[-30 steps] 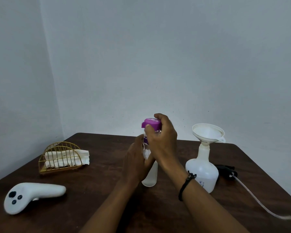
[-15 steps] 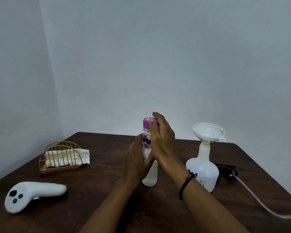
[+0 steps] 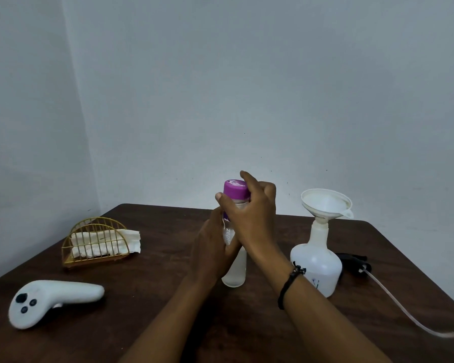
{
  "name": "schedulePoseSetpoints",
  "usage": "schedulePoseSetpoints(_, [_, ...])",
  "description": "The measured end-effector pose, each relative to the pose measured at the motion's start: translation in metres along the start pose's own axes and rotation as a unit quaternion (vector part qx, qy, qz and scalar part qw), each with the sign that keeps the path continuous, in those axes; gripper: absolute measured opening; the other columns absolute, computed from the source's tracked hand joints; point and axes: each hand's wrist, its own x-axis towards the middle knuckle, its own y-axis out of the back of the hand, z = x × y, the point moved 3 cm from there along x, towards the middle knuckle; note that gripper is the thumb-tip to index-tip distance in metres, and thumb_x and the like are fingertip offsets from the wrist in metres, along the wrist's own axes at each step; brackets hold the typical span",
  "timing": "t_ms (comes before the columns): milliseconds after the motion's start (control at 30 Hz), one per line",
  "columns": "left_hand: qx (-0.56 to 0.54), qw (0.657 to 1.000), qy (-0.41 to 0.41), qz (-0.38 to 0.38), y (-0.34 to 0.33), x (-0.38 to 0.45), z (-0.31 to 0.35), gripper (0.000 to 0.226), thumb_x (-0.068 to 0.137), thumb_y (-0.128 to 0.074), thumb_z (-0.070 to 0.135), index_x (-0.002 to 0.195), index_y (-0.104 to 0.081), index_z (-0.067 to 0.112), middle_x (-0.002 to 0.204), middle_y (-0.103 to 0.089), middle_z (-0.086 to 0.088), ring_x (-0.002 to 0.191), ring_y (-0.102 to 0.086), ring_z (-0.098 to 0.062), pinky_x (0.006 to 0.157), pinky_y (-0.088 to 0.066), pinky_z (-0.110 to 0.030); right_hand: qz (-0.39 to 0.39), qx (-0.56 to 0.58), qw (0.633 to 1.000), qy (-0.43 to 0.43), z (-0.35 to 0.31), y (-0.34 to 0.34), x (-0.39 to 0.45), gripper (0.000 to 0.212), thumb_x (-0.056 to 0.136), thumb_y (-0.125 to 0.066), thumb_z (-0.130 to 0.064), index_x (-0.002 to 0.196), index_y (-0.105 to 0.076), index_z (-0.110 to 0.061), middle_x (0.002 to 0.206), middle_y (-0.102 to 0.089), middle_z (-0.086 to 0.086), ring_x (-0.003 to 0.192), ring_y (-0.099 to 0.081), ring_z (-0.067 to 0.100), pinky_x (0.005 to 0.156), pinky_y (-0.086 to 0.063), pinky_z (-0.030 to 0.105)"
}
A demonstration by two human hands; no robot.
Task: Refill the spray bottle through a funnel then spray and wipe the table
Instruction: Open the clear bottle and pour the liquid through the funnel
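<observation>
Dark wood grain runs across the tabletop [image 3: 147, 323], set into a corner of plain pale walls, and both hands are at work in the middle of it. A tall frosted water bottle [image 3: 234, 271] stands upright on the wood, its body translucent and cylindrical, topped by a glossy purple cap [image 3: 235, 189]. The left hand [image 3: 211, 254] wraps the bottle's midsection, fingers curled round it from the near side. The right hand [image 3: 249, 213] comes over from the right, wrist bent, thumb and fingers gripping the purple cap at its rim; a dark beaded bracelet [image 3: 290, 286] circles that wrist.

Just right of the hands sits the spray bottle [image 3: 316, 268], a squat white plastic body with a narrow neck, and a white funnel [image 3: 325, 203] seated upright in that neck, wide cone facing up. Behind it lies the black spray head [image 3: 353, 262], its thin pale tube [image 3: 404, 310] trailing toward the near right edge.

Over on the left, a gold wire holder [image 3: 96, 241] with arched sides carries folded white cloths [image 3: 105, 242]. Nearer, a smooth white controller [image 3: 53, 299] with dark buttons lies on its side.
</observation>
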Motion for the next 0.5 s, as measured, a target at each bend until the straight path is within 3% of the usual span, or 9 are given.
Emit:
schedulePoseSetpoints(133, [0.016,1.000,-0.015,0.018,0.002,0.000,0.000,0.051,0.083,-0.061,0.049,0.126,-0.049,0.025,0.104,-0.055,0.021,0.088,-0.056,0.016,0.075,-0.041,-0.001,0.019,0.093,0.995,-0.017,0.001,0.004,0.003,0.055,0.082,-0.077,-0.027,0.133,-0.057,-0.026,0.119,-0.055,-0.004,0.102,-0.059,0.010,0.077,-0.046,0.009])
schedulePoseSetpoints(200, [0.020,1.000,-0.003,0.015,-0.001,-0.001,-0.002,0.054,0.083,-0.065,0.046,0.127,-0.052,0.019,0.106,-0.057,0.016,0.089,-0.057,0.012,0.075,-0.036,0.004,0.019,0.130,0.991,-0.025,0.000,0.005,0.004,0.051,0.083,-0.075,-0.022,0.131,-0.058,-0.024,0.119,-0.061,-0.005,0.101,-0.062,0.008,0.078,-0.049,0.012])
schedulePoseSetpoints(300, [0.025,0.999,0.009,0.022,-0.001,-0.002,-0.002,0.067,0.078,-0.057,0.057,0.128,-0.055,0.012,0.107,-0.057,0.012,0.090,-0.055,0.005,0.073,-0.031,0.004,0.042,0.156,0.986,-0.029,-0.002,0.006,0.002,0.047,0.082,-0.076,-0.021,0.124,-0.055,-0.023,0.111,-0.061,-0.011,0.095,-0.062,0.000,0.074,-0.050,0.010])
schedulePoseSetpoints(500, [0.030,1.000,0.006,0.003,0.004,0.002,0.001,0.057,0.086,-0.064,0.052,0.130,-0.052,0.018,0.108,-0.050,0.019,0.094,-0.051,0.003,0.075,-0.030,0.000,0.091,0.135,0.986,0.025,-0.010,0.015,0.005,0.049,0.079,-0.079,-0.016,0.121,-0.054,-0.018,0.119,-0.062,0.001,0.101,-0.063,0.014,0.079,-0.051,0.011])
